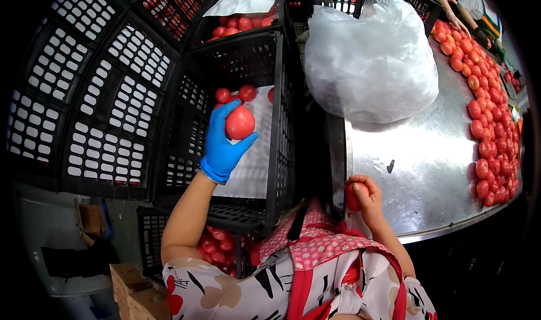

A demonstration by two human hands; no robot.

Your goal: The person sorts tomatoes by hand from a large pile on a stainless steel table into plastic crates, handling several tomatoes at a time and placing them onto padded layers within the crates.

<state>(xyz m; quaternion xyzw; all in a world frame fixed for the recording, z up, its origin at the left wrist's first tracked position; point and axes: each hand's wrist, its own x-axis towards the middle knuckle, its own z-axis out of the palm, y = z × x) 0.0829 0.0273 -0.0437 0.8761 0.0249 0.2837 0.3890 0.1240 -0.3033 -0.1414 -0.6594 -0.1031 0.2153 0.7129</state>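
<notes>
My left hand (pixel 224 144), in a blue glove, holds a large pinkish-red tomato (pixel 240 122) over a black plastic crate (pixel 277 121). A few other tomatoes (pixel 247 92) lie inside that crate on a white sheet (pixel 249 176), just beyond my fingers. At the near left edge of the metal table, my bare right hand (pixel 367 195) has its fingers around another red tomato (pixel 353 198). Many tomatoes (pixel 490 130) are heaped along the far right side of the metal table (pixel 405 180). Part of the crate's floor is hidden by my left hand.
A big clear plastic bag (pixel 372 62) sits on the table's back part. Black crates (pixel 105 108) are stacked at the left. A crate of tomatoes (pixel 245 24) with a white sheet stands behind, another (pixel 217 246) below. A co-worker's arm (pixel 448 7) reaches in at top right.
</notes>
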